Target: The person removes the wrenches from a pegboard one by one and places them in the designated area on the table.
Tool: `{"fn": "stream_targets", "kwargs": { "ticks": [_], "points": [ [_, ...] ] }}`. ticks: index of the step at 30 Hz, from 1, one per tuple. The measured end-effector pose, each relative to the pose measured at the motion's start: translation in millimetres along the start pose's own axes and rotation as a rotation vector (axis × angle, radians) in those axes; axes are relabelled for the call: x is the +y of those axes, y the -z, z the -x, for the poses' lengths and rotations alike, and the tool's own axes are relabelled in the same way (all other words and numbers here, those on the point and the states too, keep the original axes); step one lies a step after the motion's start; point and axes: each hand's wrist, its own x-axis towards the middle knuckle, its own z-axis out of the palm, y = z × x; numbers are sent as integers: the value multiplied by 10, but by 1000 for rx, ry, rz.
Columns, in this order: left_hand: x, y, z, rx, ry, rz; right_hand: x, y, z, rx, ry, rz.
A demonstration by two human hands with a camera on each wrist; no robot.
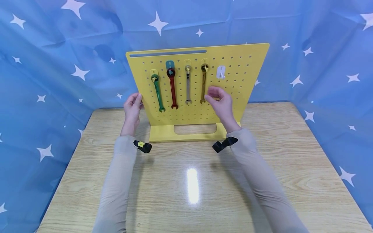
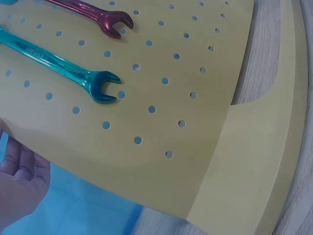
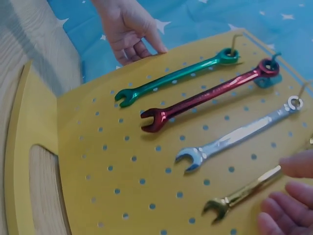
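Note:
A yellow pegboard (image 1: 196, 94) stands upright on its base, with wrenches hung on hooks. From left to right are a green wrench (image 1: 158, 94), a red wrench (image 1: 173, 90), a silver wrench (image 1: 188, 89) and a gold wrench (image 1: 203, 84). My left hand (image 1: 132, 108) grips the board's left edge, thumb at the front and fingers partly hidden behind it. Beside the gold wrench's lower half is my right hand (image 1: 222, 102), fingers bent and thumb apart from them. In the right wrist view, the right thumb (image 3: 297, 164) overlaps the gold wrench's shaft.
A white hook (image 1: 220, 72) without a wrench sits right of the gold wrench. The board's base (image 1: 161, 133) has a long cutout and rests on the wooden table (image 1: 163, 187). Blue cloth (image 1: 186, 19) with white stars hangs behind and at both sides.

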Motion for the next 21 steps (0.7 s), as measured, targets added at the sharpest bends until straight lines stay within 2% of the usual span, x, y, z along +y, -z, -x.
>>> {"fn": "stream_targets", "kwargs": {
  "ticks": [3, 6, 16, 21],
  "points": [
    [-3, 0, -8, 0, 5, -3, 104, -49, -80, 46, 9, -23],
    [-3, -2, -9, 4, 8, -1, 158, -103, -130, 98, 32, 4],
    [6, -2, 5, -1, 1, 4, 188, -303, -202, 303, 153, 83],
    [-3, 0, 3, -1, 0, -2, 215, -408, -220, 391, 183, 123]
  ]
}}
